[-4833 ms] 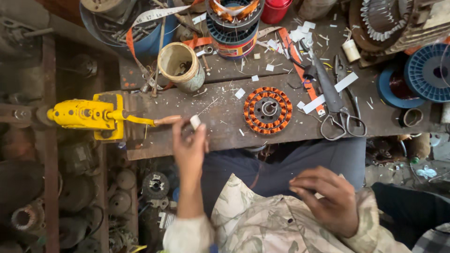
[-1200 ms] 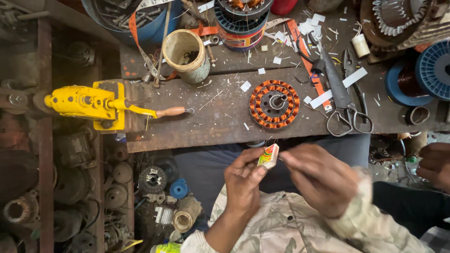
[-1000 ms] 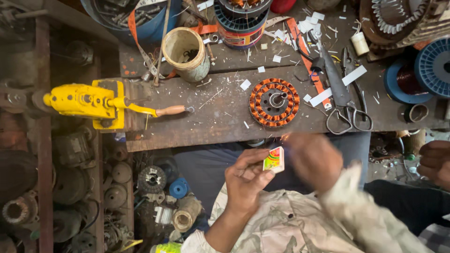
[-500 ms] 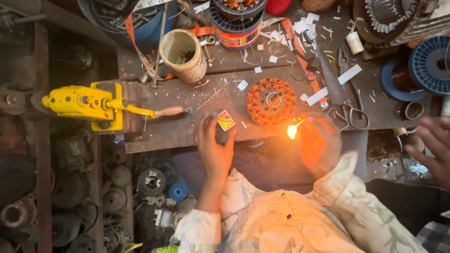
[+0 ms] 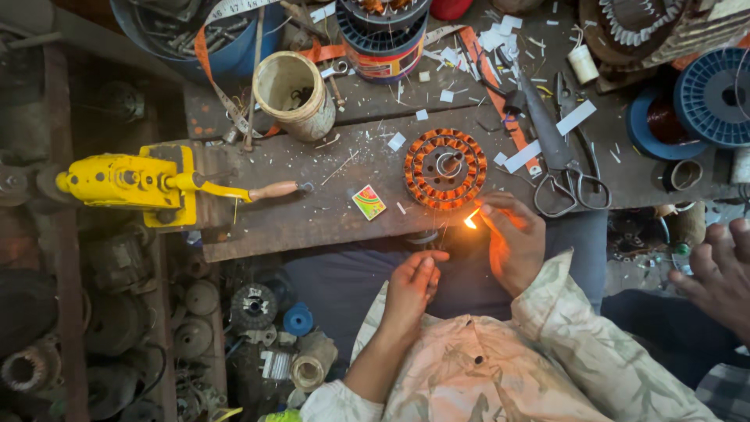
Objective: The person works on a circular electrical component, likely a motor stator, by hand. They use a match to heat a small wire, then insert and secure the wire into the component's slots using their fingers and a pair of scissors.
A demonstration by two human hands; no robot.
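Observation:
My right hand (image 5: 516, 242) pinches a burning match (image 5: 471, 221) at the near edge of the wooden bench (image 5: 312, 211), just below a round copper-wound stator (image 5: 444, 169). The flame sits close to the stator's lower rim. My left hand (image 5: 412, 285) hovers over my lap with fingers loosely together and nothing in it. A small colourful matchbox (image 5: 369, 202) lies flat on the bench to the left of the stator.
A yellow winding tool with a wooden crank handle (image 5: 156, 186) is clamped at the bench's left end. Scissors (image 5: 566, 176), a cream cup (image 5: 294, 94), a tin (image 5: 384, 39), blue wire spools (image 5: 715, 94) and paper scraps crowd the bench. Another person's hand (image 5: 719, 273) is at right.
My left hand put the matchbox down on the bench and drew back to my lap. My right hand struck the match and now holds the flame by the stator.

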